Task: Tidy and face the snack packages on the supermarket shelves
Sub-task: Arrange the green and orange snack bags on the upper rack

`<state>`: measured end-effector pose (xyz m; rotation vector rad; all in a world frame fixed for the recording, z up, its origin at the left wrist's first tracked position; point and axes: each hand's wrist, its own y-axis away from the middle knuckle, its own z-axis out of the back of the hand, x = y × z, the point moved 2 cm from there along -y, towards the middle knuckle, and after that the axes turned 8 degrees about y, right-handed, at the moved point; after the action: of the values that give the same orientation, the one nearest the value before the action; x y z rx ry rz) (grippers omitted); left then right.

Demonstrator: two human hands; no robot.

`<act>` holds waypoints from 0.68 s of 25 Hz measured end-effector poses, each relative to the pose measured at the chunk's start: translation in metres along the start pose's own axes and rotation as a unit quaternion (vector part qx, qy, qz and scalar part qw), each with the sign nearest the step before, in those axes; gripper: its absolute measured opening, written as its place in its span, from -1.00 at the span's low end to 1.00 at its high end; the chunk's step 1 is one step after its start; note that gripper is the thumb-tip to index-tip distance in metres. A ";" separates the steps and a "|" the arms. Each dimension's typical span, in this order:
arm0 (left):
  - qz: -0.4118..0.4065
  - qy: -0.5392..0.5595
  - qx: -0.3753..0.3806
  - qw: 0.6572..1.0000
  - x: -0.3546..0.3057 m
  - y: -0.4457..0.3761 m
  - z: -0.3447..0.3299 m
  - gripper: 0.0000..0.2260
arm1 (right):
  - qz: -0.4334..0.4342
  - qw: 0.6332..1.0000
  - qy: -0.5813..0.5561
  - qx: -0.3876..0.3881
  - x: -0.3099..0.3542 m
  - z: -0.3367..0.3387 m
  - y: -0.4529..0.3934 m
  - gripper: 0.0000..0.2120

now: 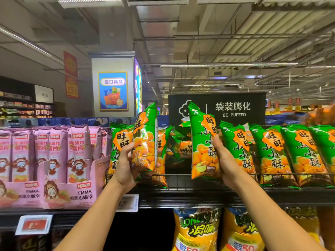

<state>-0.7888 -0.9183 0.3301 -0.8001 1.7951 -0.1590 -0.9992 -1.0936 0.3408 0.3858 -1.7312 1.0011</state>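
1. The left hand (125,165) has its grip closed around a green and orange snack bag (145,140), thumb on the near side; the fingers wrap behind the bag and only their tips show at its right edge. The bag is lifted above the wire shelf rail (181,175) and turned edge-on, so its front print is only partly readable.
2. The right hand (226,163) grips a second green bag (203,142) along its right edge. The thumb lies on the front; the fingers are hidden behind the pack. This bag stands upright, face forward, its bottom corner level with the rail.
3. Between the two held bags, a crumpled green bag (181,144) lies slumped back on the shelf in shadow; its position is hard to make out.
4. To the right, a row of matching green bags (272,151) leans leftward behind the rail; the last one is cut off by the frame edge.
5. To the left, pink snack packs (78,151) stand in open pink display cartons (72,194), blurred towards the edge.
6. Below the shelf, yellow bags (197,230) are cut off at the bottom. Two price tags (128,202) are on the shelf edge, the near one partly hidden by the left forearm and unreadable.
7. A black sign (235,108) reading "BE PUFFED" stands behind the shelf, its left part covered by the right-hand bag.
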 end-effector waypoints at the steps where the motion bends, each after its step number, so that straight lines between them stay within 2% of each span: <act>1: -0.002 0.009 0.010 1.000 -0.001 0.001 0.001 -0.35 | -0.015 0.999 -0.030 0.008 0.001 0.000 0.000 -0.48; 5: 0.001 0.043 0.018 0.999 -0.002 0.004 0.000 -0.33 | -0.028 0.995 -0.092 0.022 0.002 0.000 -0.002 -0.48; 10: -0.024 0.003 -0.015 1.000 -0.001 0.002 -0.003 -0.14 | -0.012 0.999 -0.049 0.003 0.003 -0.001 -0.006 -0.53; 12: -0.021 -0.055 -0.023 0.998 0.000 -0.001 -0.006 -0.06 | 0.023 1.000 -0.005 -0.017 0.005 -0.004 -0.009 -0.37; 15: -0.023 -0.123 -0.002 0.992 0.001 -0.008 -0.012 -0.11 | 0.099 0.990 0.068 -0.076 0.011 -0.007 -0.016 0.02; 17: -0.026 -0.131 -0.002 0.991 0.001 -0.010 -0.015 -0.12 | 0.111 0.986 0.084 -0.087 0.007 -0.007 -0.021 0.10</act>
<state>-0.7978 -0.9302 0.3399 -0.8303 1.5280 -0.0796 -0.9835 -1.0988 0.3572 -0.0046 -1.7173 0.9991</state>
